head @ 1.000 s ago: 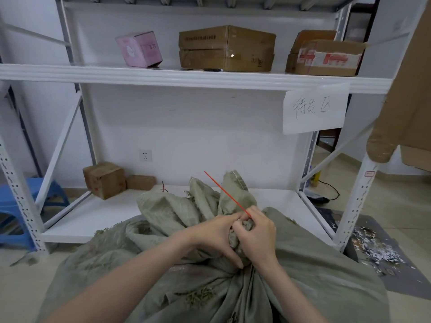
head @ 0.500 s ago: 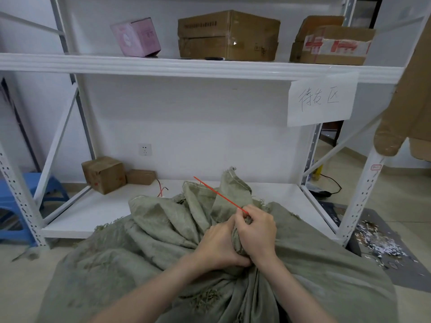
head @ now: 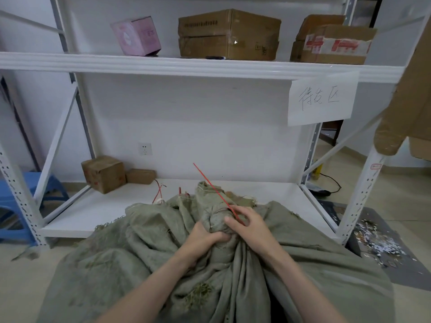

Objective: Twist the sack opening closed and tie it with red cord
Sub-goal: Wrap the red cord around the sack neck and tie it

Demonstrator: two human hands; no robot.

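- Left hand (head: 205, 237) is clamped around the gathered neck of the soft, limp grey-green woven sack (head: 144, 252), which fills the near floor.
- Right hand (head: 248, 226) pinches the thin, springy red cord (head: 215, 191) against the neck; its free end points to 11 o'clock.
- Probably light and slippery; best held just under the bunch.
- White metal shelving rack (head: 210, 66) stands beyond at 12 o'clock.

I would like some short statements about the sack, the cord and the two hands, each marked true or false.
1. Both hands grip the bunched neck of the sack. True: the left hand and the right hand both hold it.
2. The red cord lies flat on the floor. False: it sticks up from the right hand.
3. A pink box stands on the upper shelf. True.
4. The sack is blue. False: it is grey-green.
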